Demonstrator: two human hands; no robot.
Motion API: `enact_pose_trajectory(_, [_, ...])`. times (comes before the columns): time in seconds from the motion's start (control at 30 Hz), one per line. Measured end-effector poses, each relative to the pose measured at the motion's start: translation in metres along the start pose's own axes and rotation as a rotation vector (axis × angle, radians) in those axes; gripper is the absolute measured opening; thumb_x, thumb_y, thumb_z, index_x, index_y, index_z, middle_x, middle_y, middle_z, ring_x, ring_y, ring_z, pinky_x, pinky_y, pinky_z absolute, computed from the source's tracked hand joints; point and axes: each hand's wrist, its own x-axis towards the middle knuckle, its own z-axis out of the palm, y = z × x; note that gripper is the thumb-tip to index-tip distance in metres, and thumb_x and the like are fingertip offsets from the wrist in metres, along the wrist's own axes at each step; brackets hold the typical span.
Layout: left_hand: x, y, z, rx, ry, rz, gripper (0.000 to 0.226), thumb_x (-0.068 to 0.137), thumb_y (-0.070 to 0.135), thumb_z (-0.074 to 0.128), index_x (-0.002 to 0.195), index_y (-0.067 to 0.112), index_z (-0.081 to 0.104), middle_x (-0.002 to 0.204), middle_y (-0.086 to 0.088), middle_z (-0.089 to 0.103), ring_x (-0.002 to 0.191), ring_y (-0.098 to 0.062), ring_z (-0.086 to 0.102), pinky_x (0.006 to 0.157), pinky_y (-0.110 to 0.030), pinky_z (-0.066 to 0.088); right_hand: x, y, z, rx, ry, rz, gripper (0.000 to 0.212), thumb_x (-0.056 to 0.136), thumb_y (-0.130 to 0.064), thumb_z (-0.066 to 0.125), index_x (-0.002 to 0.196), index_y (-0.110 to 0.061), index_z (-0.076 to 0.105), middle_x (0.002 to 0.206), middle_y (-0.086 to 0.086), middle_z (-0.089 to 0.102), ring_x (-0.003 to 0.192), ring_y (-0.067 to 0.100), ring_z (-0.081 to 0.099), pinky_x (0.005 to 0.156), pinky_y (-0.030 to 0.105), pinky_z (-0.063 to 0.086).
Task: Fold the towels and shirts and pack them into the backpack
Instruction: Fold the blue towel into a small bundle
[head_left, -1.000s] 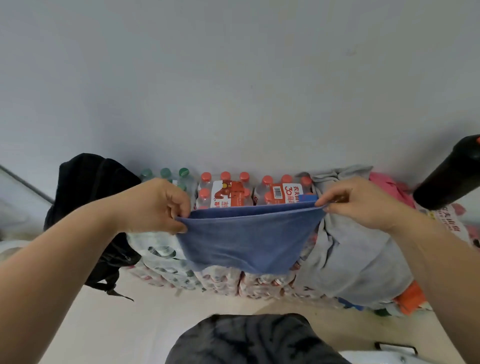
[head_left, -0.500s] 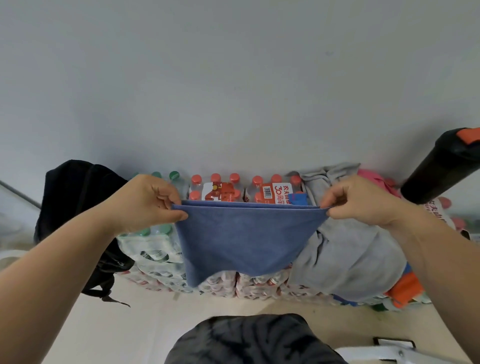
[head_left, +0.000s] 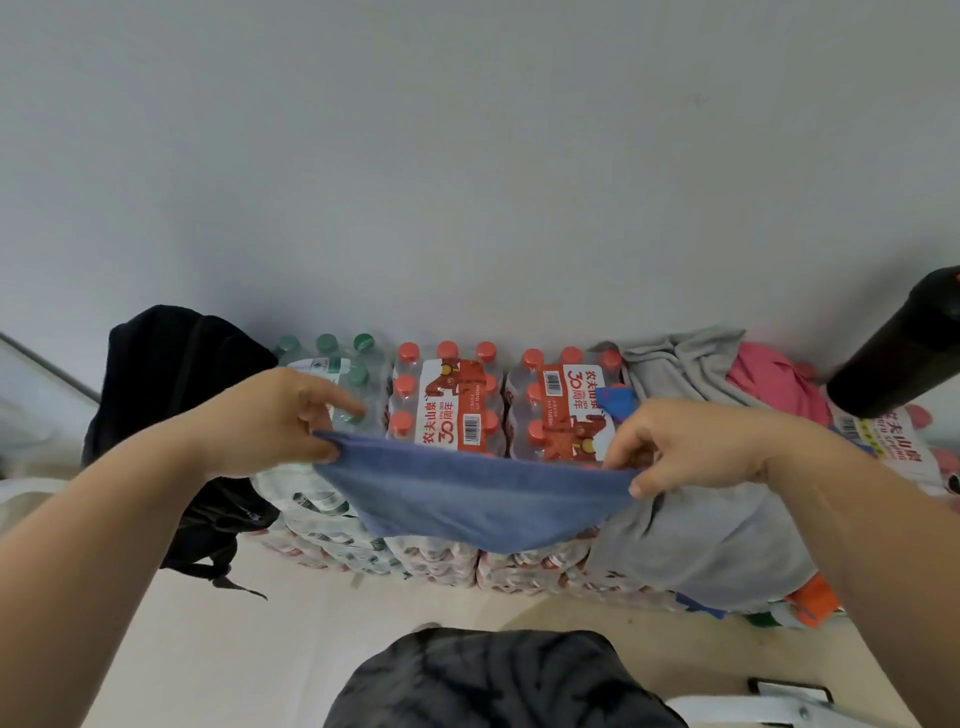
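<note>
Towel, blue, hangs in the middle of the frame, stretched between both hands in front of the stacked bottle packs. Its long axis runs left to right across the picture. The top edge is pulled nearly straight and the body sags below it in a shallow curve.

The left hand pinches the left corner, thumb and curled fingers closed on the cloth, while the forefinger sticks out loose toward the bottles. The right hand pinches the right corner between thumb and fingers, knuckles up and wrist bent down. Both forearms reach forward from the lower corners of the frame at about the same height. Each hand has one end, so neither is nearer the towel.

The backpack, black, slumps at the left of the frame against the wall, beside the left forearm, so the left hand is closer to it. A grey shirt and a pink garment lie heaped and unfolded on the packs at the right.

The next fold would probably bring one corner across to the other along that left-right axis. The risk is the cloth slipping from a pinch in mid-air, as nothing flat lies under it.
</note>
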Motion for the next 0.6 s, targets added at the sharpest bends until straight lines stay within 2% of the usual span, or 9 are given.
enact_pose_trajectory(0.07, [-0.006, -0.013, -0.012, 0.084, -0.107, -0.024, 0.028, 0.076, 0.016, 0.082, 0.088, 0.04, 0.076, 0.076, 0.02, 0.073, 0.073, -0.001, 0.068, 0.074, -0.029, 0.057, 0.015, -0.021, -0.005, -0.125, -0.144, -0.028, 0.023, 0.083, -0.014, 0.071, 0.094, -0.033, 0.076, 0.084, -0.019, 0.07, 0.076, 0.001, 0.062, 0.07, 0.019, 0.048])
enact_pose_trajectory(0.1, [-0.006, -0.014, -0.014, 0.093, -0.108, -0.026, 0.024, 0.076, 0.016, 0.083, 0.082, 0.038, 0.078, 0.075, 0.022, 0.072, 0.073, 0.0, 0.068, 0.073, -0.027, 0.056, 0.013, -0.026, -0.008, -0.138, -0.136, -0.025, 0.021, 0.082, -0.014, 0.07, 0.09, -0.032, 0.075, 0.083, -0.016, 0.07, 0.074, 0.002, 0.061, 0.069, 0.022, 0.049])
enact_pose_trajectory(0.2, [0.005, -0.029, -0.022, 0.055, 0.107, -0.074, 0.021, 0.074, 0.017, 0.085, 0.069, 0.035, 0.075, 0.068, 0.019, 0.07, 0.069, 0.001, 0.065, 0.065, -0.022, 0.049, 0.028, -0.033, -0.02, 0.011, 0.08, 0.032, 0.018, 0.078, -0.005, 0.068, 0.077, -0.021, 0.075, 0.068, -0.004, 0.067, 0.06, 0.005, 0.056, 0.06, 0.024, 0.047])
enact_pose_trajectory(0.27, [0.02, -0.042, -0.02, -0.052, 0.256, -0.149, 0.018, 0.074, 0.016, 0.085, 0.068, 0.029, 0.075, 0.065, 0.011, 0.069, 0.066, -0.004, 0.064, 0.064, -0.025, 0.047, 0.052, -0.029, -0.025, 0.14, 0.256, 0.108, 0.014, 0.078, 0.0, 0.064, 0.074, -0.011, 0.073, 0.058, 0.001, 0.059, 0.052, 0.007, 0.05, 0.054, 0.024, 0.043])
enact_pose_trajectory(0.3, [0.029, -0.048, -0.016, -0.099, 0.294, -0.193, 0.015, 0.074, 0.017, 0.085, 0.069, 0.027, 0.075, 0.064, 0.008, 0.068, 0.066, -0.009, 0.063, 0.063, -0.027, 0.047, 0.066, -0.025, -0.026, 0.182, 0.326, 0.148, 0.015, 0.08, 0.0, 0.063, 0.075, -0.01, 0.072, 0.056, -0.001, 0.058, 0.05, 0.007, 0.048, 0.055, 0.026, 0.041])
enact_pose_trajectory(0.37, [0.048, -0.06, -0.006, -0.159, 0.333, -0.275, 0.011, 0.076, 0.017, 0.083, 0.073, 0.025, 0.076, 0.063, 0.001, 0.061, 0.062, -0.019, 0.056, 0.058, -0.028, 0.042, 0.095, -0.013, -0.02, 0.294, 0.427, 0.231, 0.017, 0.086, -0.003, 0.062, 0.081, -0.015, 0.073, 0.062, -0.001, 0.062, 0.051, 0.01, 0.051, 0.056, 0.029, 0.043])
enact_pose_trajectory(0.5, [0.083, -0.078, 0.018, -0.309, 0.367, -0.433, 0.005, 0.082, 0.016, 0.076, 0.081, 0.019, 0.073, 0.069, -0.005, 0.061, 0.052, -0.02, 0.053, 0.047, -0.022, 0.037, 0.14, -0.003, 0.002, 0.631, 0.55, 0.358, 0.015, 0.096, -0.004, 0.055, 0.093, -0.013, 0.066, 0.072, 0.009, 0.062, 0.049, 0.015, 0.058, 0.044, 0.024, 0.044])
enact_pose_trajectory(0.6, [0.102, -0.083, 0.032, -0.641, 0.316, -0.569, 0.005, 0.093, 0.009, 0.061, 0.097, 0.011, 0.064, 0.059, -0.01, 0.059, 0.038, -0.021, 0.055, 0.038, -0.02, 0.038, 0.162, -0.004, 0.012, 0.965, 0.608, 0.42, 0.015, 0.099, -0.003, 0.051, 0.098, -0.012, 0.062, 0.089, 0.011, 0.064, 0.061, 0.022, 0.07, 0.049, 0.027, 0.055])
